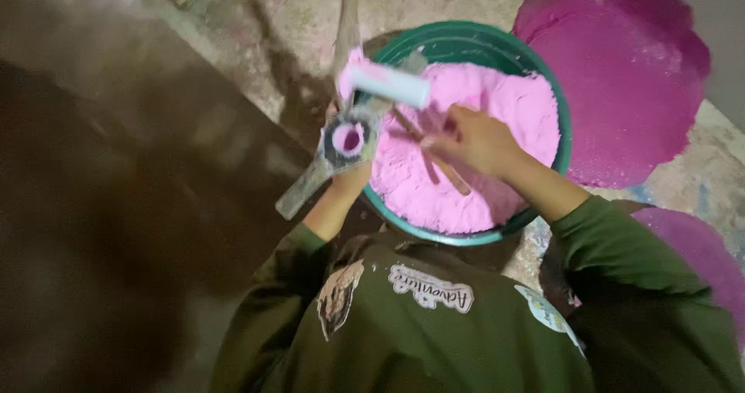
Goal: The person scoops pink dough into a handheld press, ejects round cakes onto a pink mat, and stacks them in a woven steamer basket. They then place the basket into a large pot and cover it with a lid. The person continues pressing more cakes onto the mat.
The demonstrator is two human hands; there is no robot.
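Head view: left hand (349,177) grips a small metal cup (347,141) beside the green basin (563,141) of pink powder (497,141); right hand (469,138) holds a wooden stick (442,169) over it.

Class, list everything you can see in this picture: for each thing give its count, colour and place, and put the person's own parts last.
Basin: one, green, centre, on the ground.
Powder: one heap, pink, filling the basin.
Tube: one, white, over the basin's left rim.
Holder: one, grey with pink inside, at the basin's left edge.
Stick: one, brownish, over the powder.
Patches: two, magenta, on the ground to the right.
Ground: grey concrete, dusty.
Sleeves: two, dark green, bottom.
Left hand: grip on the holder.
Right hand: grip on the stick, above the powder.
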